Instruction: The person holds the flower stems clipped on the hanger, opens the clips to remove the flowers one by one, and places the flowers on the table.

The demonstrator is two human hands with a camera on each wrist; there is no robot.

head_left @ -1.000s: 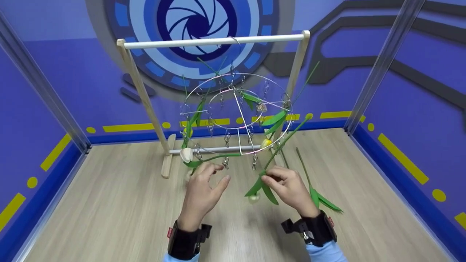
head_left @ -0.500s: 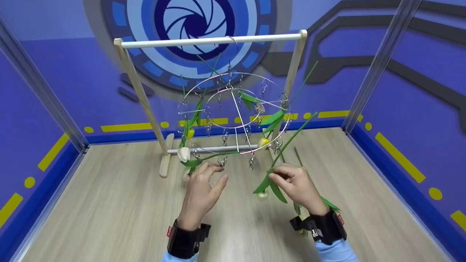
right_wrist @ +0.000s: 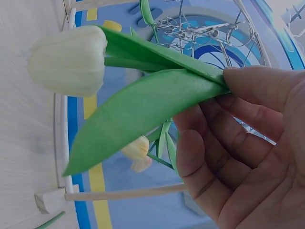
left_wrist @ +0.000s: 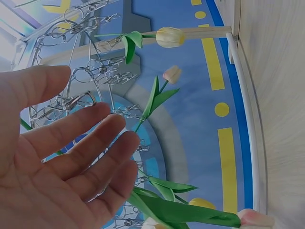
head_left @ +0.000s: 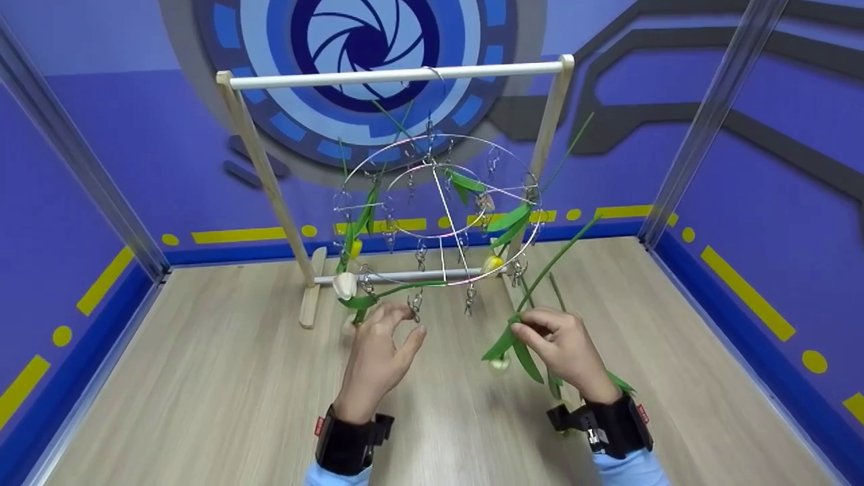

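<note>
My right hand [head_left: 563, 347] pinches a white artificial tulip [right_wrist: 66, 61] by its stem where the green leaves begin. The bloom hangs down and the bare stem slants up to the right in the head view. My left hand [head_left: 381, 354] has loosely bent fingers and holds nothing. Its index fingertip lies close to a metal clip [head_left: 416, 307] at the front of the round hanger [head_left: 466, 282]; I cannot tell whether they touch. Behind the left hand hangs another white tulip [head_left: 345, 286]. A yellow tulip [head_left: 493, 264] hangs at the ring's right front.
The hanger hooks over the white bar [head_left: 398, 75] of a wooden-sided rack [head_left: 263, 175]. Several tulips and metal clips hang from its two rings. More tulip greenery [head_left: 619, 382] lies on the wood-look table [head_left: 223, 378], partly behind the right wrist. Blue printed walls enclose the table.
My right hand has shifted to the right with the white tulip, away from the left hand. The left hand stays nearly in place by the front clip, which has swung slightly.
</note>
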